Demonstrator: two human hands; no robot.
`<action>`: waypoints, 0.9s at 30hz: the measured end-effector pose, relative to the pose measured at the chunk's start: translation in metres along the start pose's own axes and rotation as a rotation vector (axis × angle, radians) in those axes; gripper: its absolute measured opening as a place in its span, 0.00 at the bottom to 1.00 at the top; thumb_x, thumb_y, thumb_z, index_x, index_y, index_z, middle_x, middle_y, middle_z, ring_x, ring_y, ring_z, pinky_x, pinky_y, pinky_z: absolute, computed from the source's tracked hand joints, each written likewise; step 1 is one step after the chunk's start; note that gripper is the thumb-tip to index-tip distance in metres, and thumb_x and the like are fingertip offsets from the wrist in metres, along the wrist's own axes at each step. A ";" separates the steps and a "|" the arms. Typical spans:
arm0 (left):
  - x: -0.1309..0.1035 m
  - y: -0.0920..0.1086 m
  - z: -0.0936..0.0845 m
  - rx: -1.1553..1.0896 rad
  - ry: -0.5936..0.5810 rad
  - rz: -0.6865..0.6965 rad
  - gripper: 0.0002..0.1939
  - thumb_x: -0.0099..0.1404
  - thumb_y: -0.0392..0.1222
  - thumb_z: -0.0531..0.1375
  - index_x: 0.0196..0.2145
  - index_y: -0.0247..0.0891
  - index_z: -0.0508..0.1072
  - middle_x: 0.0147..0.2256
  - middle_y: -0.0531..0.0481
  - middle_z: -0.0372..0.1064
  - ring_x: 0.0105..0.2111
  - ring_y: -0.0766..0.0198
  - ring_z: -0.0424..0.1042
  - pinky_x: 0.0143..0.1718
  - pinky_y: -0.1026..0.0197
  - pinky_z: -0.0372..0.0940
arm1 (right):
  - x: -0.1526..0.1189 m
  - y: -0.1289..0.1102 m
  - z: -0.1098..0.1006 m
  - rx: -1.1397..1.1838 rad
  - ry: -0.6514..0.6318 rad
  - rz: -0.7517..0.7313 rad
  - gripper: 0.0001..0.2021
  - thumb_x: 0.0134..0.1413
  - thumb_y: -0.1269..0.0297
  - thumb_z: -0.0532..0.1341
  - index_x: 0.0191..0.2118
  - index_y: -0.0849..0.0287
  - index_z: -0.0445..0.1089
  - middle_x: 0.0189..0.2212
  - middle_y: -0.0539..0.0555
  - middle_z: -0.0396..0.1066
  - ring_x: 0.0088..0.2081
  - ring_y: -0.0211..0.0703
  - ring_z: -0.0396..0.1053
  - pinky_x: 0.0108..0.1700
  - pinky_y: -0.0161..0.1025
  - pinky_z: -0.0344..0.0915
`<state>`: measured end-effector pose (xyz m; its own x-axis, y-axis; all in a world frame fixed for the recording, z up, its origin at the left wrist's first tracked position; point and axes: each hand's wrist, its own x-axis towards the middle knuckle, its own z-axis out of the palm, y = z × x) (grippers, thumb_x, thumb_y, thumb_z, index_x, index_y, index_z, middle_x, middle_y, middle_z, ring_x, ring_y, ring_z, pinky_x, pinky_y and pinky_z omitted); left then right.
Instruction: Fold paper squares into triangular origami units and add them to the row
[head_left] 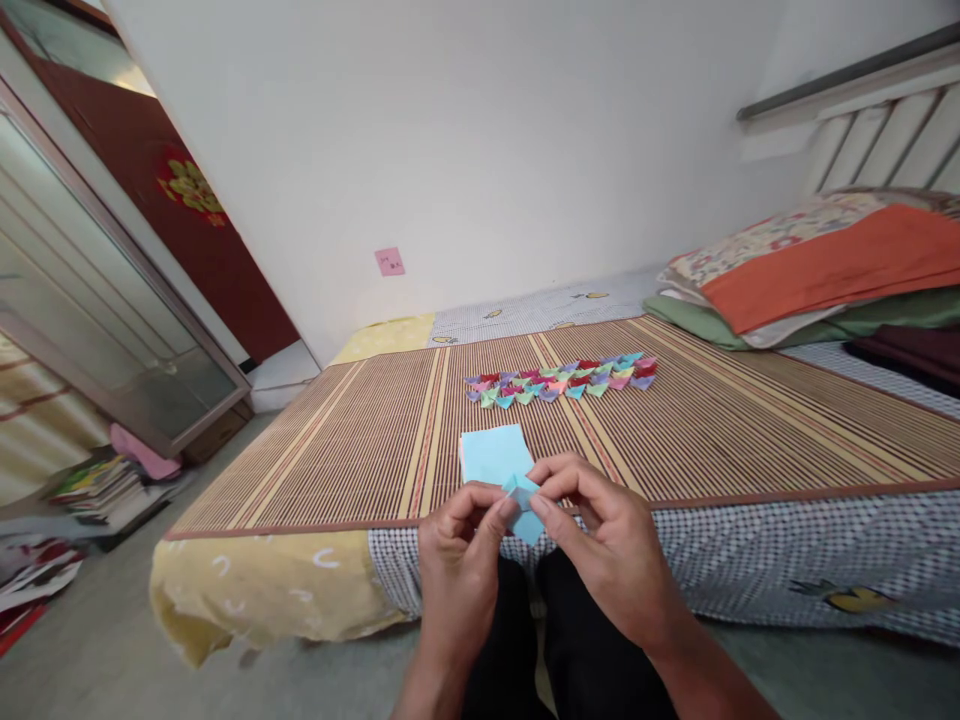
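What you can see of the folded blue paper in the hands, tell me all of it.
The folded blue paper is small, light blue and looks like thin, plain paper. Creased flaps show at its upper part; a flatter part points downward below the fingertips. Left hand and right hand pinch it from either side. In this view it sits just below the flat blue sheet; fingers hide its side edges.

Left hand and right hand held near each other, fingers curled, thumbs opposed in pinch; both forearms slant inward from below.
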<state>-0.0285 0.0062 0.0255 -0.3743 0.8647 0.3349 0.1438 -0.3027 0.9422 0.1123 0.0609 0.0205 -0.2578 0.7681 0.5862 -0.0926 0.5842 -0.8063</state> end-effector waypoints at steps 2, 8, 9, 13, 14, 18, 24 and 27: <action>0.000 0.000 0.000 0.003 -0.009 0.011 0.10 0.66 0.45 0.66 0.30 0.37 0.77 0.26 0.52 0.72 0.27 0.65 0.68 0.31 0.63 0.64 | 0.000 0.000 0.000 0.024 -0.009 0.023 0.07 0.63 0.69 0.62 0.32 0.56 0.70 0.39 0.53 0.73 0.43 0.44 0.74 0.44 0.40 0.69; 0.001 -0.002 0.003 -0.036 0.058 0.119 0.06 0.63 0.41 0.68 0.30 0.38 0.79 0.33 0.48 0.74 0.36 0.61 0.73 0.37 0.62 0.67 | 0.001 -0.003 0.001 0.039 0.027 -0.013 0.08 0.62 0.69 0.63 0.30 0.57 0.71 0.34 0.52 0.74 0.39 0.44 0.74 0.42 0.39 0.69; 0.001 -0.003 0.003 -0.054 0.070 0.110 0.05 0.63 0.41 0.69 0.31 0.38 0.79 0.33 0.49 0.74 0.35 0.61 0.73 0.37 0.62 0.68 | 0.001 -0.003 0.002 0.039 0.031 -0.011 0.08 0.62 0.69 0.63 0.30 0.57 0.71 0.34 0.52 0.74 0.39 0.44 0.75 0.42 0.39 0.69; -0.001 -0.003 0.006 -0.106 0.106 0.064 0.05 0.61 0.41 0.70 0.30 0.38 0.80 0.32 0.50 0.75 0.34 0.63 0.73 0.36 0.64 0.68 | 0.000 -0.003 0.004 0.029 0.048 0.010 0.08 0.61 0.69 0.64 0.30 0.57 0.70 0.33 0.52 0.74 0.38 0.44 0.75 0.41 0.40 0.70; -0.001 -0.003 0.007 -0.123 0.121 0.048 0.05 0.60 0.41 0.71 0.30 0.38 0.80 0.31 0.50 0.75 0.33 0.63 0.73 0.36 0.64 0.68 | 0.000 -0.002 0.005 0.025 0.055 0.012 0.08 0.61 0.69 0.64 0.30 0.57 0.70 0.33 0.52 0.74 0.38 0.44 0.74 0.41 0.40 0.70; -0.001 -0.002 0.010 -0.182 0.153 -0.015 0.06 0.58 0.41 0.72 0.28 0.38 0.80 0.29 0.50 0.76 0.32 0.64 0.74 0.35 0.64 0.69 | -0.003 -0.002 0.008 0.019 0.069 0.018 0.08 0.61 0.69 0.63 0.29 0.56 0.68 0.32 0.51 0.73 0.36 0.43 0.74 0.39 0.39 0.70; -0.001 -0.002 0.010 -0.193 0.164 -0.026 0.07 0.57 0.40 0.72 0.27 0.37 0.79 0.29 0.51 0.75 0.31 0.65 0.73 0.35 0.66 0.69 | -0.003 -0.003 0.010 0.004 0.087 0.031 0.09 0.60 0.69 0.63 0.29 0.56 0.67 0.32 0.52 0.72 0.36 0.43 0.73 0.39 0.40 0.70; 0.000 -0.002 0.011 -0.215 0.161 -0.033 0.08 0.57 0.40 0.73 0.27 0.36 0.78 0.28 0.51 0.75 0.31 0.66 0.73 0.35 0.66 0.68 | -0.002 -0.002 0.011 0.002 0.084 0.049 0.09 0.60 0.69 0.63 0.29 0.56 0.66 0.33 0.52 0.73 0.36 0.44 0.73 0.39 0.40 0.70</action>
<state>-0.0192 0.0114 0.0236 -0.5186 0.8059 0.2856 -0.0618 -0.3685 0.9276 0.1027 0.0557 0.0200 -0.1810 0.8149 0.5506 -0.0834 0.5451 -0.8342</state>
